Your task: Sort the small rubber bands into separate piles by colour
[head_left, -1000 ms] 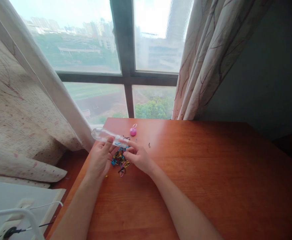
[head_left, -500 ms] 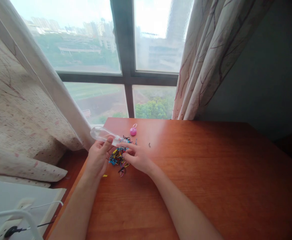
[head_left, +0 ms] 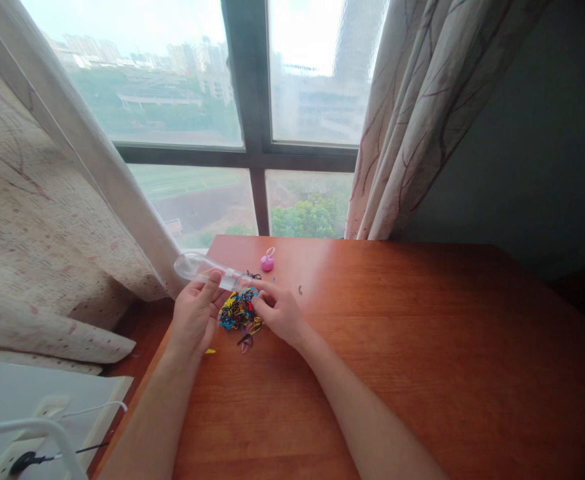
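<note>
two bare forearms (head_left: 149,407) reach over a brown wooden table (head_left: 422,347). a yellow scrap (head_left: 211,351) lies just beside the left wrist. beyond it sits a tangled heap of small coloured bands (head_left: 237,317), black, blue and yellow among them. the left hand (head_left: 195,317) grips a clear bottle (head_left: 195,268), tilted above the heap. the right hand (head_left: 281,313) has its index finger at the bottle's narrow end (whether it pinches anything, i cannot tell). farther off stand a pink round piece with a white loop (head_left: 267,264), then the window (head_left: 307,157).
</note>
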{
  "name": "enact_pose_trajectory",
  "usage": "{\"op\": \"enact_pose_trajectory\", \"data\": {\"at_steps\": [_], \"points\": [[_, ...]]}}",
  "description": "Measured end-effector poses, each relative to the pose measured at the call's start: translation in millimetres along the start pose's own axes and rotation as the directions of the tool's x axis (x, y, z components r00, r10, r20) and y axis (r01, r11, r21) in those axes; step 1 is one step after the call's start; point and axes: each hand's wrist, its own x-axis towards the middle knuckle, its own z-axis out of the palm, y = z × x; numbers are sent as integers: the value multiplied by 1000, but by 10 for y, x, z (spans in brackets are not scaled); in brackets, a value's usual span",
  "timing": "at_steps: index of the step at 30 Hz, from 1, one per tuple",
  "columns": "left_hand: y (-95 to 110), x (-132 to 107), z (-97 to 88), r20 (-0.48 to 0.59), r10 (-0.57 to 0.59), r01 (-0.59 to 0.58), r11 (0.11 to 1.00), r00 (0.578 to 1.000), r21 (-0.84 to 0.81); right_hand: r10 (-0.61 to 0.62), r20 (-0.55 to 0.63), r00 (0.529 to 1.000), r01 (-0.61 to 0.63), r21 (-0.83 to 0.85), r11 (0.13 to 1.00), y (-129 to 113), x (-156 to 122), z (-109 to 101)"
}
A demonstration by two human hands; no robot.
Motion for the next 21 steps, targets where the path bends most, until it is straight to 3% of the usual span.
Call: {"op": "enact_pose_trajectory", "data": {"at_steps": [6, 14, 21], "points": [[6, -42, 68, 47, -34, 34, 999, 998, 1, -72, 105, 992, 78, -55, 995, -67, -34, 29], [-15, -36, 42, -4, -39, 39, 998, 999, 43, -77, 118, 990, 123, -456, 881, -105, -58, 44], [21, -40, 50, -36, -8, 9, 999, 999, 33, -77, 125, 989, 131, -510, 850, -115, -51, 21]]}}
